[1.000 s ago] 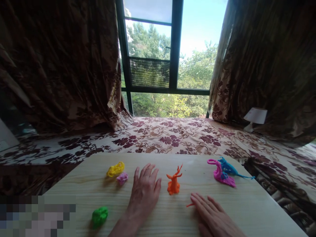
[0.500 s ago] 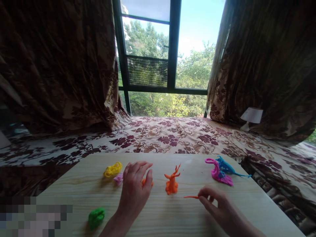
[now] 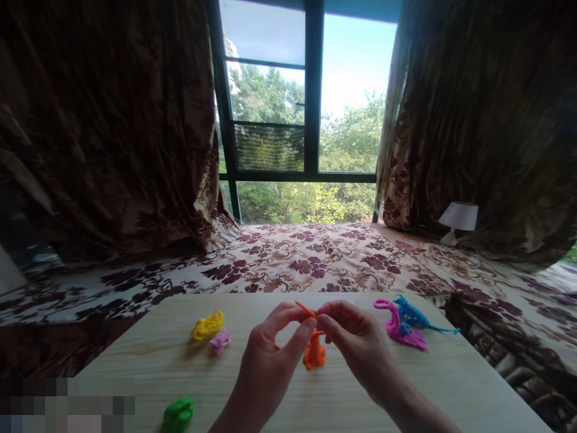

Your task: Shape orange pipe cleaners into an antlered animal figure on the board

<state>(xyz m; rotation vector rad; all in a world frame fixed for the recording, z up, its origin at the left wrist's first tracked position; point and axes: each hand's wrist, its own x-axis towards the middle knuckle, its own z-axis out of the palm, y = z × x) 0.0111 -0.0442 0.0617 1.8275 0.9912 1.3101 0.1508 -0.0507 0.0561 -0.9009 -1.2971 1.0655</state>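
Note:
An orange clay figure [image 3: 314, 356], shaped like a tree trunk with a flared base, stands upright on the table; its upper part is largely hidden by my fingers. Just above it a thin orange clay strip [image 3: 305, 309] sticks up to the left from between my fingertips. My left hand [image 3: 277, 346] pinches at the strip from the left, thumb and forefinger closed. From the right, my right hand [image 3: 356, 334] pinches it too, its fingertips meeting those of the left. Whether the strip touches the figure I cannot tell.
Yellow clay [image 3: 208, 325] and a pale pink piece [image 3: 220, 341] lie at left on the wooden table [image 3: 148, 343]. A green lump [image 3: 178, 415] is nearer. At right are a magenta swan-like figure [image 3: 399, 328] and a blue clay figure [image 3: 417, 314]. A lamp [image 3: 458, 216] stands beyond.
My right hand has carried the orange strip left and up to the figure's top. My left hand has moved right to meet it; the orange lump it was over is out of sight.

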